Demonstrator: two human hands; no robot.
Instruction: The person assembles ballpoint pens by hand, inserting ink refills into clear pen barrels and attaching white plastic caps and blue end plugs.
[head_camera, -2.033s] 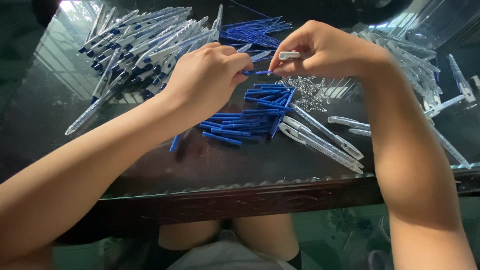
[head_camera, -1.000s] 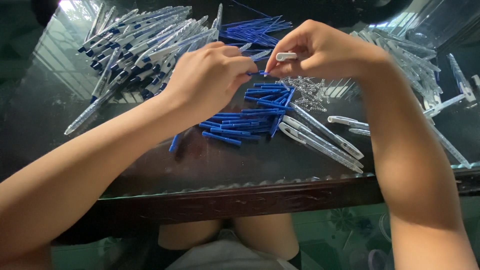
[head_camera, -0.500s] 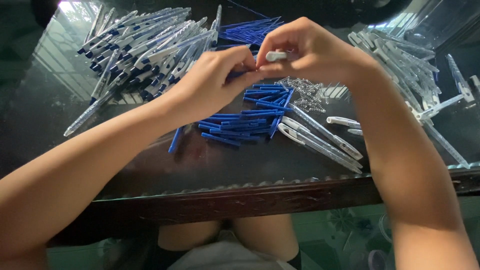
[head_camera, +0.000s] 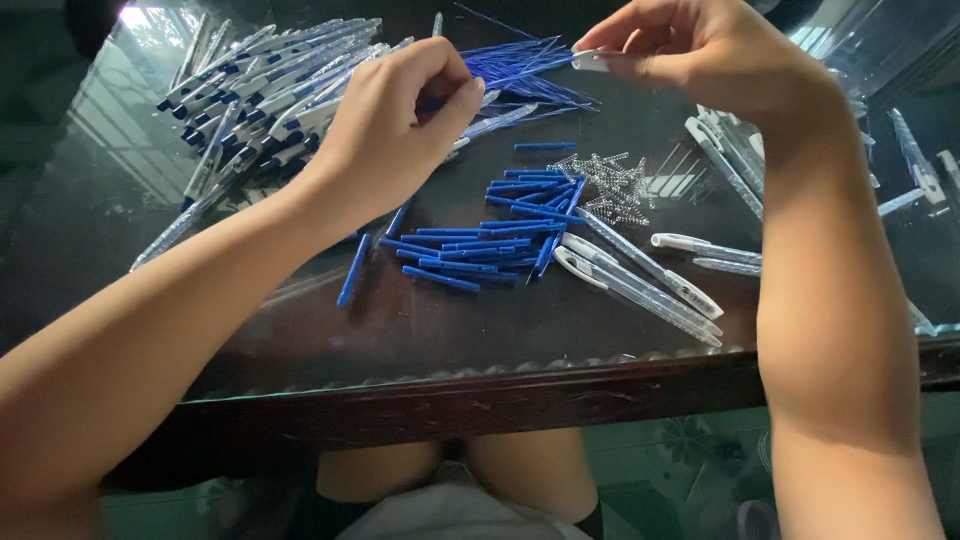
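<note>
Landmark: the heap of short blue plastic pieces (head_camera: 500, 235) at the middle of the dark glass table (head_camera: 420, 330).

Nearest, right of the heap, several clear pen barrels (head_camera: 640, 282) lay side by side, white-tipped, pointing away from it at a slant. Just behind the heap and touching its far-right edge sat a cluster of small metal springs (head_camera: 608, 185). 1 blue piece (head_camera: 353, 270) lay alone just left of the heap.

Left hand (head_camera: 385, 130) hovered above the table, behind and left of the heap, fingers curled together; whatever it pinched could not be made out. Right hand (head_camera: 700, 55) was raised behind and right of the heap, thumb and forefinger clamped on a clear pen barrel with a white end (head_camera: 592, 61).

Farther left of the heap: a pile of assembled white-and-blue pens (head_camera: 260, 90). Directly behind it: a spread of thin blue refills (head_camera: 520, 65). Far right: more clear barrels (head_camera: 915, 160).
</note>
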